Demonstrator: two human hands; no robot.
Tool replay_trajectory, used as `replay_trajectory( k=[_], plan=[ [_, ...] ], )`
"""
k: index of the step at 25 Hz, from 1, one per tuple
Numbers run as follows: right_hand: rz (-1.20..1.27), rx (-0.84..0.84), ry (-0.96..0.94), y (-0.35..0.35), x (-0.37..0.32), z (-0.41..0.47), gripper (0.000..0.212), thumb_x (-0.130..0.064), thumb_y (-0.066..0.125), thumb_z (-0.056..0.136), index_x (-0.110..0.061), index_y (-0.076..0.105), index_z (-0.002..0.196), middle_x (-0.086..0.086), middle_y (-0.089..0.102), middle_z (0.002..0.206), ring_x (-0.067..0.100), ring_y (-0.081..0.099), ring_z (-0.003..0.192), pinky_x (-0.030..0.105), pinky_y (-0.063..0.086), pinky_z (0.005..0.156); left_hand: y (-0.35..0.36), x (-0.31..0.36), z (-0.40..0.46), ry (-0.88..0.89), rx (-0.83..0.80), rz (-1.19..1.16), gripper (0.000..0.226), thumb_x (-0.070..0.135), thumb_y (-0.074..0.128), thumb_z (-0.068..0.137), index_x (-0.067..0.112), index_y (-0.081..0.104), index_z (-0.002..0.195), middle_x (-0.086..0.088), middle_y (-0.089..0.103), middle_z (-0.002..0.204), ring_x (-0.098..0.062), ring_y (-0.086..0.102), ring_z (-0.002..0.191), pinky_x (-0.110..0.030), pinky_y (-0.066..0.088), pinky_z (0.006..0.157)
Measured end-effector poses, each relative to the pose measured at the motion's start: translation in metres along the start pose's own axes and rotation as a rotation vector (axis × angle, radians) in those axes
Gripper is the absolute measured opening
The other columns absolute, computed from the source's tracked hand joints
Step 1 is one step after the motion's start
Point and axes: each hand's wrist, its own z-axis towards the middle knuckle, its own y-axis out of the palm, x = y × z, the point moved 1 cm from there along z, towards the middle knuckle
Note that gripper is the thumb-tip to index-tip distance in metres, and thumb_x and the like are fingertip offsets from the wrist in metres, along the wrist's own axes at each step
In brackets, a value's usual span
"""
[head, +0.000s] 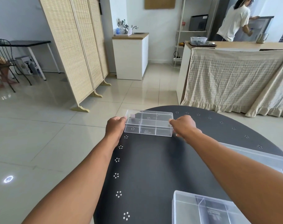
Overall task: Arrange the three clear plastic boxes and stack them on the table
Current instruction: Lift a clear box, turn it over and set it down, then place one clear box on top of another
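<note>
Nearest the camera, a clear plastic box (202,209) with inner dividers sits at the near right of the round black table (150,167), cut off by the bottom of the view; faint embossed marks on it are too blurred to read. Both bare forearms reach forward over the tabletop. Left hand (115,126) grips the left end of a compartmented clear box (148,123), fingers curled round its corner; right hand (182,125) clasps the right end, fingertips on the top edge and thumb low. That box lies at the table's far left, its left end just at the rim. A third clear box (263,157) shows at the right edge, partly behind the right arm. Wide bare tabletop lies between the boxes. Beyond the rim, open tiled floor (40,126) runs to a folding woven screen (76,50) and a cloth-draped counter (234,78).
</note>
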Motion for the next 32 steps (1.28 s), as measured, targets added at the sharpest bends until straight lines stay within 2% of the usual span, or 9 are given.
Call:
replay_trajectory(
  k=[3,5,8,12,16,21,25,29,32],
  plan=[
    [-0.095,0.043,-0.103,-0.021,-0.005,-0.025,0.049,-0.032,0.06,0.097,-0.018,0.036,0.057,0.0,0.044,0.061,0.024,0.04,0.06,0.027,0.03,0.051,-0.013,0.009,-0.032,0.065,0.123,0.088,0.036,0.028,0.056,0.085,0.003,0.07,0.107,-0.014,0.073,0.101,-0.035,0.066,0.093,-0.035,0.048,0.078],
    [-0.099,0.06,-0.174,-0.036,-0.005,-0.048,0.053,-0.032,0.06,0.096,-0.019,0.029,0.056,-0.001,0.035,0.058,0.022,0.032,0.06,0.029,0.027,0.051,-0.024,0.011,-0.066,0.063,0.164,-0.01,0.027,0.024,0.054,0.08,0.007,0.071,0.092,-0.012,0.072,0.092,-0.031,0.062,0.082,-0.033,0.046,0.074],
    [-0.07,0.073,-0.267,-0.066,0.011,-0.092,0.053,-0.031,0.062,0.097,-0.017,0.034,0.054,0.002,0.036,0.058,0.021,0.033,0.059,0.03,0.031,0.052,-0.032,0.013,-0.132,0.041,0.044,-0.095,0.016,0.024,0.056,0.077,0.015,0.068,0.071,-0.007,0.07,0.078,-0.026,0.061,0.072,-0.039,0.052,0.072],
    [-0.03,0.133,-0.295,-0.105,0.049,-0.144,0.047,-0.034,0.066,0.093,0.011,0.066,0.079,0.008,0.055,0.066,0.021,0.052,0.064,0.03,0.048,0.064,-0.026,0.004,-0.201,0.041,-0.141,-0.001,0.013,0.019,0.064,0.091,0.014,0.074,0.084,-0.006,0.076,0.087,-0.021,0.069,0.078,-0.041,0.06,0.082],
    [0.001,0.142,-0.271,-0.132,0.091,-0.184,0.043,-0.032,0.067,0.091,0.011,0.072,0.089,0.012,0.062,0.068,0.019,0.055,0.063,0.031,0.054,0.068,-0.015,-0.007,-0.252,0.045,-0.229,0.067,0.014,0.019,0.067,0.091,0.007,0.075,0.09,-0.011,0.075,0.093,-0.024,0.07,0.079,-0.046,0.061,0.085],
    [-0.027,0.118,-0.238,-0.15,0.132,-0.221,0.032,-0.026,0.068,0.093,0.003,0.075,0.082,0.007,0.069,0.066,0.019,0.059,0.065,0.026,0.047,0.061,-0.003,-0.02,-0.296,0.028,-0.236,0.14,0.024,0.022,0.072,0.085,-0.001,0.075,0.091,-0.014,0.075,0.088,-0.024,0.068,0.076,-0.043,0.062,0.079],
    [-0.089,0.147,-0.208,-0.16,0.164,-0.244,0.032,-0.024,0.067,0.094,0.003,0.075,0.078,0.014,0.072,0.072,0.026,0.063,0.077,0.029,0.044,0.071,0.003,-0.036,-0.313,0.023,-0.255,0.187,0.033,0.033,0.071,0.07,0.003,0.073,0.083,-0.015,0.068,0.073,-0.025,0.063,0.068,-0.039,0.06,0.072],
    [-0.127,0.125,-0.1,-0.157,0.191,-0.247,0.041,-0.029,0.068,0.092,0.009,0.071,0.076,0.012,0.06,0.068,0.042,0.068,0.083,0.036,0.051,0.074,0.005,-0.042,-0.318,0.025,-0.205,0.213,0.024,0.033,0.073,0.08,0.009,0.072,0.082,-0.009,0.062,0.073,-0.024,0.061,0.063,-0.048,0.063,0.08],
    [-0.074,0.067,-0.029,-0.153,0.198,-0.25,0.051,-0.038,0.067,0.096,0.01,0.074,0.082,0.016,0.071,0.07,0.039,0.075,0.088,0.035,0.057,0.078,0.008,-0.046,-0.314,0.028,-0.197,0.193,0.032,0.027,0.072,0.085,-0.005,0.072,0.081,-0.008,0.058,0.071,-0.023,0.056,0.062,-0.046,0.065,0.077]
  ],
)
